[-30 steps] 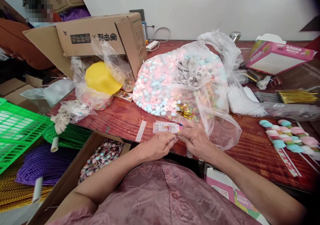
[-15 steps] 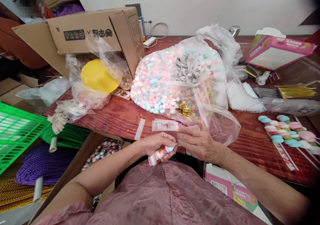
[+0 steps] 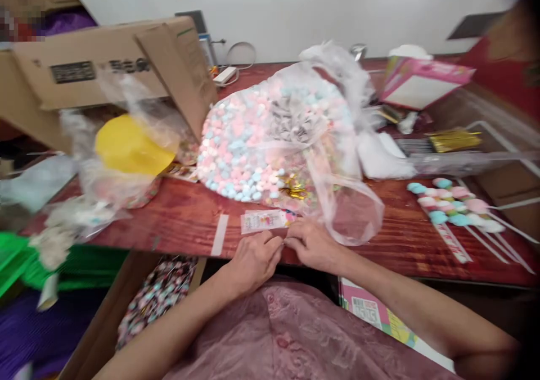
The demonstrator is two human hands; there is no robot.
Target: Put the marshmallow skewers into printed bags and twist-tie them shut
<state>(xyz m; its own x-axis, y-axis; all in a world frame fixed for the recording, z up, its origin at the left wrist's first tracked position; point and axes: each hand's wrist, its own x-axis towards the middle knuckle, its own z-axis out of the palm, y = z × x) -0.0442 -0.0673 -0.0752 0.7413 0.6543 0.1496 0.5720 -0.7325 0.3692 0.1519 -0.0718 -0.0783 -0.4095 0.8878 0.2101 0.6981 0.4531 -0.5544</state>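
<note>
left hand (image 3: 253, 259) and right hand (image 3: 312, 245) are met fingertip to fingertip beside label strip (image 3: 265, 221) at table (image 3: 189, 217) edge; grip blurred, cannot be told.

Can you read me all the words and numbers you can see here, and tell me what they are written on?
None can be read; the picture is blurred.
Cardboard box: a dark label and dark marks, too blurred.
Small printed label on the table, just beyond the left hand and right hand: too small.
Pink box: print smeared.
Carton below the table edge: a barcode, digits unreadable.
</note>
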